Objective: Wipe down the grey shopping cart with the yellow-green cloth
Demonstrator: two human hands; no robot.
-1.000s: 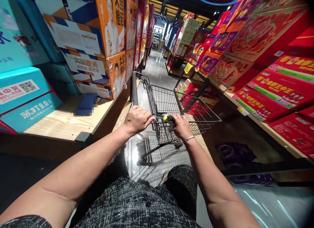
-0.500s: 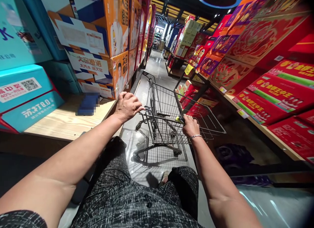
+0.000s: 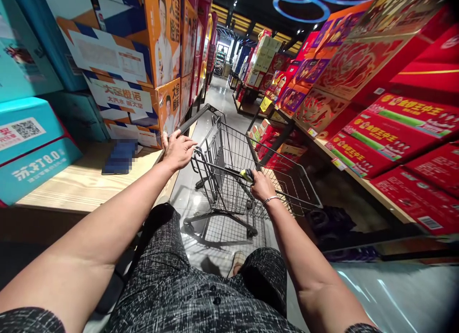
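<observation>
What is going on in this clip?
A person is in a store aisle with a wire shopping cart, which looks empty. The left hand grips the cart's dark handle bar; the right hand holds the other end, by a yellow-green piece. Orange and blue boxes are stacked on the left, red gift boxes on the right.

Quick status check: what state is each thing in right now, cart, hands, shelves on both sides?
Shopping cart: upright on the aisle floor, basket empty.
Left hand: closed around the cart's dark bar.
Right hand: gripping the handle by its yellow-green part.
Orange boxes: stacked, closed.
Teal boxes: stacked, closed.
Red boxes: shelved, closed.
</observation>
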